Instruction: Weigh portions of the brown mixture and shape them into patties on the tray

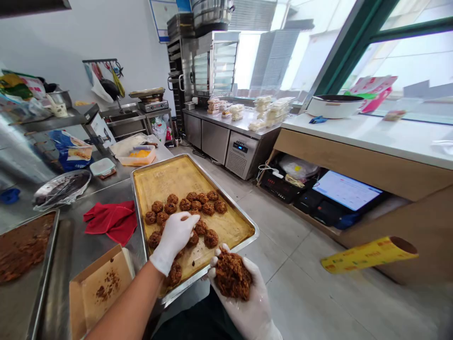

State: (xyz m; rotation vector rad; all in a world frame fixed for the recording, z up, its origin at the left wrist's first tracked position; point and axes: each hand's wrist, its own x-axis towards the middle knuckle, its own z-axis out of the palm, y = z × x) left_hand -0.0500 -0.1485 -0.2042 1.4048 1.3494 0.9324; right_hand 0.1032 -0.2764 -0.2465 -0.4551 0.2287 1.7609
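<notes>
My left hand (177,233), in a white glove, reaches over a shallow metal tray (173,171) of brown balls. Its fingers are curled together among the balls, and what they hold, if anything, is hidden. Close to its fingertips sits one brown ball (201,227); another brown ball (211,238) lies nearer the tray's front edge. Several more cluster across the middle of the tray on a tan liner. Just beyond the tray's near corner, my gloved right hand (244,302) cups a large rough clump of brown shredded mixture (232,275), fingers wrapped round its sides.
Left of the tray lie a red cloth (112,221) and a cardboard box (79,295) with brown crumbs. A second tray (46,264) holds brown mixture at far left. Behind are a plastic tub (136,157) and a covered bowl (62,188). A yellow roll (368,254) stands out at right.
</notes>
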